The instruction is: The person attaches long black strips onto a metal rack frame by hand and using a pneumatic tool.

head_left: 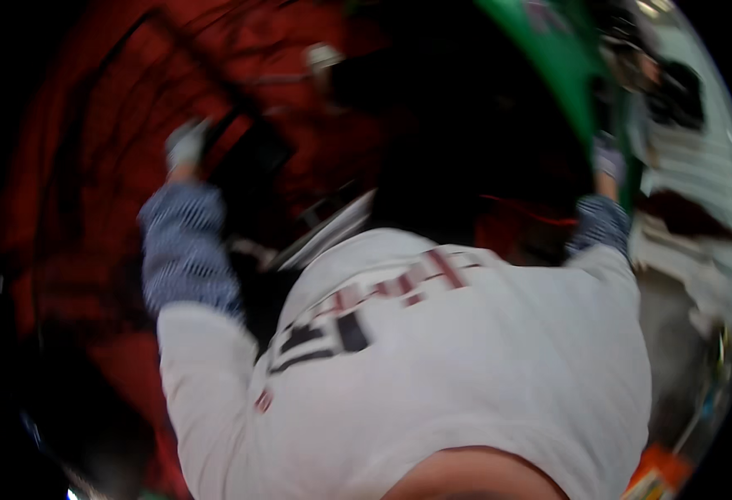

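My left hand, in a pale glove, reaches over a dark red surface. Right beside it is a black, boxy piece with a bar-like part; blur hides whether the fingers grip it. Far to the right, my right hand, also gloved, is at the edge of a bright green panel. A dark, narrow thing extends just beyond that hand, and its kind is unclear. The fingers of both hands are smeared by motion. Patterned blue sleeves cover both forearms.
Deep shadow fills the middle between my arms. A whitish lump lies ahead on the red, too blurred to name. Nearer is a pale, flat strip. Beyond the green panel stand white ridged sheeting and dark objects. Something orange sits at lower right.
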Demonstrator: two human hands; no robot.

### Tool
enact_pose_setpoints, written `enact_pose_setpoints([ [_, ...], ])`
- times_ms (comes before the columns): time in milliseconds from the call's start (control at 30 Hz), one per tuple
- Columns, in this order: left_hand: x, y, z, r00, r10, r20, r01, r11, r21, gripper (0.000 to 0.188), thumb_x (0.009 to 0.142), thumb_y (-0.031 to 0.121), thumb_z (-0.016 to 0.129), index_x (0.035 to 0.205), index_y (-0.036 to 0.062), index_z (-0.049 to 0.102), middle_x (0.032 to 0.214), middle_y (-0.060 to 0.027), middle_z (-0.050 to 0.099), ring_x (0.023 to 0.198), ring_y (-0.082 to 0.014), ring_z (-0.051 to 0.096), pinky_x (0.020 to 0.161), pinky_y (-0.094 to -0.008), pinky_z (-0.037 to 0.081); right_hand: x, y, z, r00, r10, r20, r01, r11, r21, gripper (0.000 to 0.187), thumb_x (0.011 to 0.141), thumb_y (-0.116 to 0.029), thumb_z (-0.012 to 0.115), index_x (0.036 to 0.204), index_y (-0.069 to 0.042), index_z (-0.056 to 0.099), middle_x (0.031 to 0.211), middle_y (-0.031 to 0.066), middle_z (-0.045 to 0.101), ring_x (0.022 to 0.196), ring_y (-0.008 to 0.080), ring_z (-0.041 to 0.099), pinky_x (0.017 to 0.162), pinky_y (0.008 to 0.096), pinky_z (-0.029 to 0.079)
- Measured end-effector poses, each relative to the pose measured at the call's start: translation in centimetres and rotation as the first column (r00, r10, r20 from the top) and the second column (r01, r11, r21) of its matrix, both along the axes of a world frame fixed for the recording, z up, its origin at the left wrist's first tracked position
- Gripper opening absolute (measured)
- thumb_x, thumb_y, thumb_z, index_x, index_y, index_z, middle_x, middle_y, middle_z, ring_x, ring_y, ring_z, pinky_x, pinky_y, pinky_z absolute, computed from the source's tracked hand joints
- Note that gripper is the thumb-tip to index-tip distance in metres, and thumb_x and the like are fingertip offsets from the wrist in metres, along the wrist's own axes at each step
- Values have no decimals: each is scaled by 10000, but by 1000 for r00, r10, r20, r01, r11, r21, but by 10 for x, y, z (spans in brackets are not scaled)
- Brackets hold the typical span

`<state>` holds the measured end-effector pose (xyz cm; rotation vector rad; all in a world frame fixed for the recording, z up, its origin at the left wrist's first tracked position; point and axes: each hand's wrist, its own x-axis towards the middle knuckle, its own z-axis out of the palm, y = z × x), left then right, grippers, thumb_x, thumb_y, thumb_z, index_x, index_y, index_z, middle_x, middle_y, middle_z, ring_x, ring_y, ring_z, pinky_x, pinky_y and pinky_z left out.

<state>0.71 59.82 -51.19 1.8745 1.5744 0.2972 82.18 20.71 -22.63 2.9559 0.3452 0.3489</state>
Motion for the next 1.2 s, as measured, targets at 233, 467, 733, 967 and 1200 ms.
enact_pose_setpoints([
  [233, 20, -24, 68, 804, 587, 93, -536, 784, -313, 326, 859, 311, 778, 1077, 69, 756, 960, -71, 742, 818, -155, 652, 711, -322, 503, -67, 80, 42, 1000, 8, -7, -9, 994, -106, 853, 823, -668, 648, 1415, -76, 484, 1424, 189, 524, 1301, 328, 540, 1036, 462, 467],
  [467, -12, -62, 53, 991, 122, -50, -113, 980, 163, 418, 940, 486, 555, 1030, 122, 738, 981, -152, 702, 945, -353, 653, 812, -451, 493, 25, 114, -24, 819, 542, -189, -504, 836, 218, 888, 772, -615, 712, 1338, 51, 555, 1340, 270, 591, 1259, 422, 552, 1037, 449, 450],
  [733, 29, -40, 44, 937, 309, -161, -333, 931, -153, 408, 915, 547, 641, 1003, 172, 775, 969, -59, 735, 859, -210, 682, 764, -421, 549, 77, 78, 30, 840, 505, -200, -416, 834, 362, 625, 849, -404, 744, 1279, 31, 616, 1197, 179, 686, 1081, 320, 647, 885, 393, 497],
  [967, 31, -53, 68, 930, 362, -62, -367, 920, -137, 485, 904, 522, 669, 1217, 156, 716, 1188, -85, 713, 1052, -274, 683, 923, -437, 564, -159, 124, 76, 268, 939, -216, -21, 230, 973, 192, 892, -141, 693, 977, 11, 612, 860, 89, 624, 757, 200, 606, 697, 343, 520],
  [1200, 46, -45, 81, 923, 335, -188, -352, 934, -65, 367, 934, 488, 641, 1090, 181, 768, 992, -40, 750, 859, -216, 696, 768, -418, 573, -368, 184, 50, 82, 997, -18, -877, 80, 473, 354, 805, -154, 821, 1097, -10, 684, 1010, 111, 730, 905, 210, 704, 865, 346, 543],
])
